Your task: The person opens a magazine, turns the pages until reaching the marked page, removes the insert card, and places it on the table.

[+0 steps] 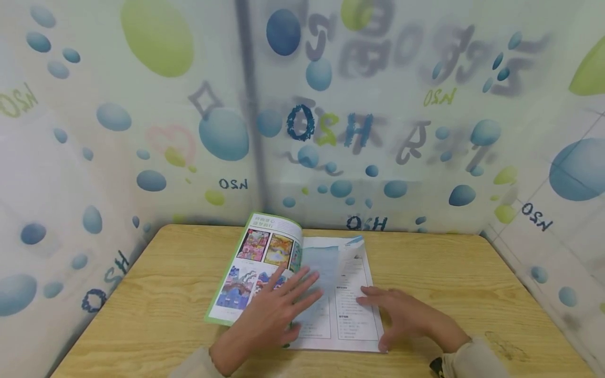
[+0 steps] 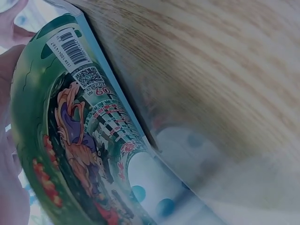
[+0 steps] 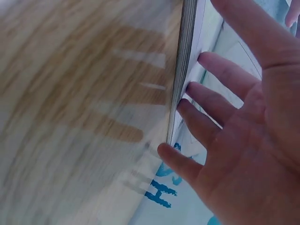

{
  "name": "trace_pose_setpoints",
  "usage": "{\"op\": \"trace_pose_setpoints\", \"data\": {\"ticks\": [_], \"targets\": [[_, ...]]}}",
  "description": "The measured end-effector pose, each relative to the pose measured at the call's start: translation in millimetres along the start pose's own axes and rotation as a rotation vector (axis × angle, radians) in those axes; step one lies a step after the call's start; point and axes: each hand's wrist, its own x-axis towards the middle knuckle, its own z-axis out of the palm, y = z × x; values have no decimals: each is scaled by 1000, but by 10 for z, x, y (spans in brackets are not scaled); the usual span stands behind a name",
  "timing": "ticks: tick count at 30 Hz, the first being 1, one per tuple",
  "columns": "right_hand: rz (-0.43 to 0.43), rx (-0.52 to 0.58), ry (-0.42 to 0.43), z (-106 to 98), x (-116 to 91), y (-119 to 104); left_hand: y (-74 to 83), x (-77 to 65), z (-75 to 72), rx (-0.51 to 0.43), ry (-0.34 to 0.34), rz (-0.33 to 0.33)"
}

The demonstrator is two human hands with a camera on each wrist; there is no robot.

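Observation:
An open magazine (image 1: 347,328) lies on the table, its left page (image 1: 236,286) showing colourful pictures and its right page printed text. Over the middle, a bluish page (image 1: 321,262) stands partly raised and curved. My left hand (image 1: 279,310) spreads its fingers across the left page and that raised page, overlapping both in the head view. The left wrist view shows the green illustrated cover (image 2: 35,98) with a barcode, bowed up from the table. My right hand (image 1: 406,315) is at the magazine's right edge; its fingertips meet the stacked page edges (image 3: 185,47) in the right wrist view.
The wooden table (image 1: 156,294) runs back to a pale wall covering (image 1: 293,210) printed with blue and green drops and lettering. Similar covering encloses the left and right sides. Dark scribbled marks (image 1: 506,346) show on the table's right front.

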Motion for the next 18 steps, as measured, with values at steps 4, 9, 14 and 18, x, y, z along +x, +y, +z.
{"op": "trace_pose_setpoints", "data": {"ticks": [4,9,14,18], "targets": [[-3,-61,8,10,20,-10,21,13,0,38,-13,23],[-6,-75,11,12,35,-16,46,21,-5,41,-40,55],[-22,-71,15,9,17,-20,66,36,-6,57,-45,77],[-34,-79,20,3,12,-24,67,40,-8,84,-22,94]]}}
